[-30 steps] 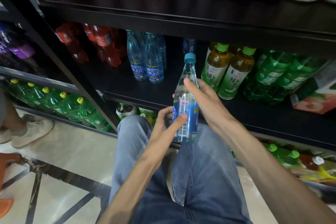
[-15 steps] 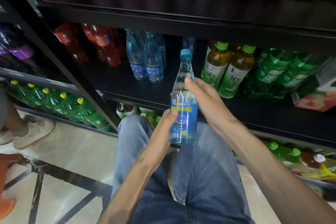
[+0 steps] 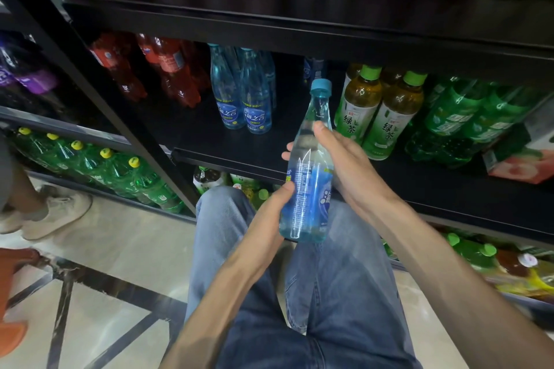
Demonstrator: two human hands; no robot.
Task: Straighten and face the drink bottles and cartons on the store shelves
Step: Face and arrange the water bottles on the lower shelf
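Mid-task: we have one blue bottle [image 3: 308, 177] off the shelf [image 3: 299, 168], held upright over our knees, not yet back in its row. Left hand [image 3: 266, 219] fingers curl round the lower body; right hand [image 3: 344, 171] wraps the shoulder, thumb [image 3: 319, 129] just below the neck. Small-print side of the label faces us, so facing looks unfinished. Beyond the fingers, two matching bottles [image 3: 242, 99] already stand label-out; right of the fingers, green tea bottles [image 3: 377, 117] look faced, the green soda packs [image 3: 467, 117] lean. Bottle is clear, thin plastic, tapered neck, ribbed pale-blue cap [image 3: 320, 85], glossy wrap label. Shelf is matte black.
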